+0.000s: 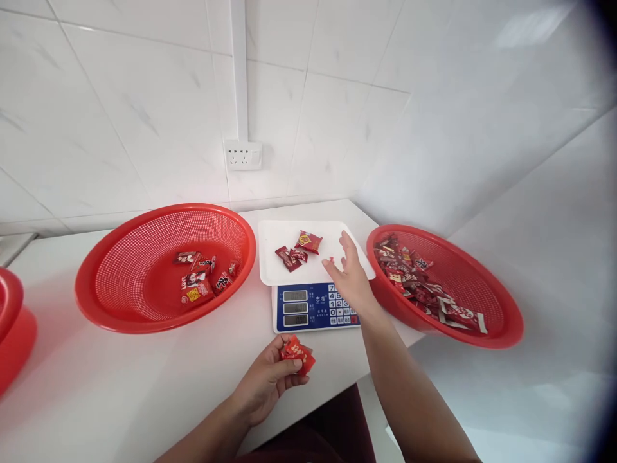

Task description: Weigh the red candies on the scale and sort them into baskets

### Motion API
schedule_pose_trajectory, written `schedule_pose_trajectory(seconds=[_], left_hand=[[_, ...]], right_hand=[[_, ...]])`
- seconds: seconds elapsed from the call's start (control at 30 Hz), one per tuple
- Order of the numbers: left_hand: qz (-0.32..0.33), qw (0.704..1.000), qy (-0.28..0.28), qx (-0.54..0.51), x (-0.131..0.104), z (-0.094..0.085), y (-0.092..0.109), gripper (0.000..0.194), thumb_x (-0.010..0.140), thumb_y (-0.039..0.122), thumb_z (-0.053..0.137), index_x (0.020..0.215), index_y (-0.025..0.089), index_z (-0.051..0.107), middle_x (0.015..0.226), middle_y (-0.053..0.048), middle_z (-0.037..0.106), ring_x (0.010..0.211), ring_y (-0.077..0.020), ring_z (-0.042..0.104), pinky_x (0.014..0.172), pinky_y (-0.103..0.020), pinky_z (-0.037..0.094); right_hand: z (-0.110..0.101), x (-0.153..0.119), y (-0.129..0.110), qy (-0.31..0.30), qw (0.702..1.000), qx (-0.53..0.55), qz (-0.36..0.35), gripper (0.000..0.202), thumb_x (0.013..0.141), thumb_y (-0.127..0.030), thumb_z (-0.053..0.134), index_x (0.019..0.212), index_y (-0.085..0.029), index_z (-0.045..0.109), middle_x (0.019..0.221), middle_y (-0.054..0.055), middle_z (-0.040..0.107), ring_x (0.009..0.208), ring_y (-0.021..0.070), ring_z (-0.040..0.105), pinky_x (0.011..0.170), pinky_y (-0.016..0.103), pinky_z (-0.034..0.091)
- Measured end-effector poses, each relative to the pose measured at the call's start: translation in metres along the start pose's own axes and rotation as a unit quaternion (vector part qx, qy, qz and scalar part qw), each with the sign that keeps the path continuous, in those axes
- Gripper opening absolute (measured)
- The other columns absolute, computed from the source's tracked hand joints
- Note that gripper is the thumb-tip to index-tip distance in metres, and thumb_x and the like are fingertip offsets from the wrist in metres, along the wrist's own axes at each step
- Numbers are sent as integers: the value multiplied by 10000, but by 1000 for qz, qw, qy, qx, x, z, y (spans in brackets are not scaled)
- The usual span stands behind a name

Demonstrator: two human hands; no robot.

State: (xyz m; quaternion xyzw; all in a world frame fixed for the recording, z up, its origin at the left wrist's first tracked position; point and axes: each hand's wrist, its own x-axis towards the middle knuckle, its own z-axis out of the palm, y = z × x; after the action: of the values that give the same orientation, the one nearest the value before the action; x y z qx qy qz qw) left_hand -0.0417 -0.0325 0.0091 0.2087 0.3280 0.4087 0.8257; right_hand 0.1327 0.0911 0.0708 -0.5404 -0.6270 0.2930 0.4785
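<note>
My left hand [270, 379] is closed around red wrapped candies [297, 355], held in front of the scale; how many is hard to make out. Over the right part of the white weighing tray [267, 273], my right hand [351, 273] reaches with its fingers apart. A tiny red bit [331, 259] shows by its fingertips; I cannot tell whether it touches them. Several candies lie on the tray, among them a red packet [308, 242] and a dark red one [288, 258]. Under the tray is a blue-fronted digital scale [315, 308], its keypad partly covered by my right hand.
On the left stands a red mesh basket [120, 315] with several wrapped candies [197, 286]. Another red basket [506, 321], at the right table edge, holds many more packets [414, 276]. Part of a red basket [14, 347] shows at far left. A socket [243, 155] sits on the tiled wall.
</note>
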Motion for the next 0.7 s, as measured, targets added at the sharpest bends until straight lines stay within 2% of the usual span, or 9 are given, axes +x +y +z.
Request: schedule_pose_trajectory(seconds=[0.07, 0.13, 0.23, 0.3, 0.37, 0.43, 0.53, 0.7], left_hand=[[7, 1000, -7, 5, 0, 0, 1, 245, 733, 113, 644, 918, 170, 494, 956, -61, 609, 792, -124, 572, 724, -282, 447], [14, 1000, -8, 8, 0, 0, 1, 240, 729, 124, 652, 904, 176, 496, 928, -47, 610, 801, -128, 574, 729, -281, 444], [28, 999, 9, 29, 1, 0, -1, 239, 732, 170, 665, 909, 189, 504, 845, -21, 615, 796, -129, 577, 752, -285, 438], [40, 997, 26, 56, 3, 0, -3, 236, 730, 205, 673, 910, 195, 521, 820, -10, 614, 799, -133, 576, 771, -292, 436], [52, 995, 32, 83, 4, 0, -6, 226, 721, 232, 682, 896, 194, 543, 839, -10, 616, 819, -143, 573, 779, -299, 436], [51, 992, 33, 106, 4, -1, -7, 229, 708, 249, 693, 885, 189, 560, 843, -16, 626, 813, -148, 571, 769, -299, 438], [39, 989, 43, 135, 4, -1, -6, 258, 692, 262, 703, 900, 186, 569, 820, -17, 634, 766, -141, 565, 732, -288, 441], [31, 986, 52, 154, 3, -2, -4, 284, 714, 282, 671, 953, 183, 556, 791, -16, 595, 743, -144, 553, 692, -292, 451]], right_hand=[[1, -2, -2, 14, 999, -38, -28, 636, 798, -343, 530, 1360, -261, 244, 1440, 74, 260, 1313, 224, 247, 1059, 430, 249], [-1, -17, -4, -19, 998, -48, -21, 522, 817, -380, 513, 1300, -248, 366, 1380, 78, 376, 1255, 229, 357, 1028, 421, 306], [-5, -54, -4, -171, 984, -20, 41, 347, 844, -380, 475, 1152, -228, 524, 1133, 74, 596, 1030, 200, 559, 890, 374, 444], [-6, -79, -2, -258, 964, -13, 64, 337, 827, -351, 511, 1138, -226, 544, 1076, 65, 618, 955, 186, 582, 829, 344, 471], [-4, -99, 0, -303, 950, -7, 78, 357, 800, -332, 560, 1141, -230, 553, 1052, 55, 625, 910, 184, 585, 776, 316, 478], [0, -112, 0, -322, 942, 11, 99, 328, 802, -332, 563, 1112, -227, 576, 1001, 40, 642, 862, 180, 585, 743, 296, 472], [3, -122, 2, -315, 938, 42, 137, 265, 837, -340, 510, 1039, -201, 609, 880, 22, 652, 780, 162, 578, 713, 276, 459], [-3, -116, 11, -266, 949, 43, 165, 249, 803, -324, 536, 1005, -199, 613, 783, 4, 626, 647, 129, 545, 624, 253, 456]])
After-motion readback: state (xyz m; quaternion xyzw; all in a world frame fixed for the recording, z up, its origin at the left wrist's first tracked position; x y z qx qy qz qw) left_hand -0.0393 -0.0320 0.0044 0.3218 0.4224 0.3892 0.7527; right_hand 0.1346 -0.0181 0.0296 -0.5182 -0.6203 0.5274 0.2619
